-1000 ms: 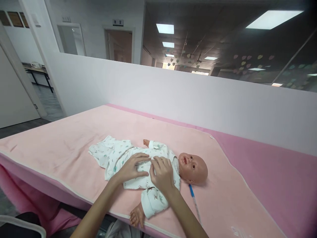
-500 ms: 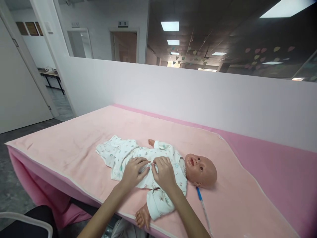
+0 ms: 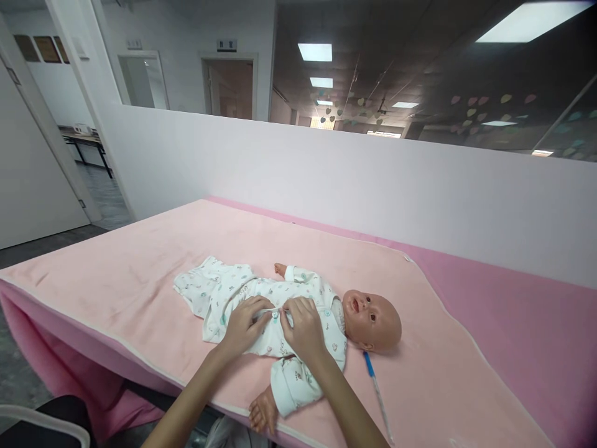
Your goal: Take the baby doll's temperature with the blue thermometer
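Okay, left hand and right hand both had fingers narrow, pinching the front edge of the printed white shirt around belly level, small button between them. Baby doll wearing it lay face up on the light pink blanket, head to the right, near arm out by the blanket's edge. Blue-ended stick lay just beside the head, near side.

A pale pink blanket covered most of a deeper pink cloth; on the blanket a doll in printed white clothes lay on its back, with a slim blue-ended stick near its head
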`<state>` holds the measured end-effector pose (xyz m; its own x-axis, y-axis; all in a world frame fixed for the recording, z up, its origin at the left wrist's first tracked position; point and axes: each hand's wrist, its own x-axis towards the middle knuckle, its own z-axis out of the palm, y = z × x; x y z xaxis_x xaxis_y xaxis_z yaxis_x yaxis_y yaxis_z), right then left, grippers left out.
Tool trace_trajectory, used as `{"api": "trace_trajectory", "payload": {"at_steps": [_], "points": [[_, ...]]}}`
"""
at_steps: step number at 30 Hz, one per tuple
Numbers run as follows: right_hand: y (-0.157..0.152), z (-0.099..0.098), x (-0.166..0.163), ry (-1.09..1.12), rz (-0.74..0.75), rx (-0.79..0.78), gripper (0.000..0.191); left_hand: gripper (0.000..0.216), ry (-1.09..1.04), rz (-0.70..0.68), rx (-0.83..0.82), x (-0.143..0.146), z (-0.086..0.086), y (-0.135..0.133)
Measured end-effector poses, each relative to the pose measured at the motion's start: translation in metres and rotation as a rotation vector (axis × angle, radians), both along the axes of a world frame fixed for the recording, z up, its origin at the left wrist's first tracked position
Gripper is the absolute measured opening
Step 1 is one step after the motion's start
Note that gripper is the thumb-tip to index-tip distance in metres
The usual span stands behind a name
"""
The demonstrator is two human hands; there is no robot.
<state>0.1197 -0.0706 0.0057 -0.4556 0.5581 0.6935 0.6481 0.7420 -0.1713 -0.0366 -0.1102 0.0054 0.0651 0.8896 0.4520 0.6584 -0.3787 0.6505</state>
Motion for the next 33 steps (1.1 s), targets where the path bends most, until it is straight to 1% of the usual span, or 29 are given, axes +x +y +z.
{"api": "trace_trajectory", "payload": {"at_steps": [7, 13, 17, 20, 24, 29, 33], "points": [[0.0004, 0.0004, 0.0000, 0.008, -0.011, 0.002, 0.015, 0.025, -0.119, 0.020, 0.009, 0.0011, -0.0017, -0.0019], [0.0009, -0.0009, 0.0000, 0.017, 0.001, -0.020, 0.015, 0.028, -0.078, -0.003, 0.013, 0.0016, -0.0010, -0.0017], [0.0015, -0.0013, 0.0000, 0.005, -0.003, -0.027, 0.014, 0.027, -0.109, 0.074, -0.005, 0.0053, -0.0009, 0.0000], [0.0015, -0.0010, -0.0001, 0.006, -0.006, -0.027, 0.014, 0.021, -0.106, 0.124, -0.006, 0.0072, -0.0032, 0.0023], [0.0002, -0.0008, -0.0001, 0.009, -0.013, -0.019, 0.015, 0.018, -0.079, 0.114, -0.008, 0.0063, -0.0049, 0.0038], [0.0025, -0.0014, 0.0001, 0.021, -0.008, -0.030, 0.014, 0.017, -0.043, 0.074, -0.023, 0.0047, -0.0023, 0.0006], [-0.0004, 0.0060, 0.0011, 0.001, 0.012, -0.043, 0.015, 0.015, -0.059, 0.060, -0.026, 0.0042, -0.0035, -0.0020]]}}
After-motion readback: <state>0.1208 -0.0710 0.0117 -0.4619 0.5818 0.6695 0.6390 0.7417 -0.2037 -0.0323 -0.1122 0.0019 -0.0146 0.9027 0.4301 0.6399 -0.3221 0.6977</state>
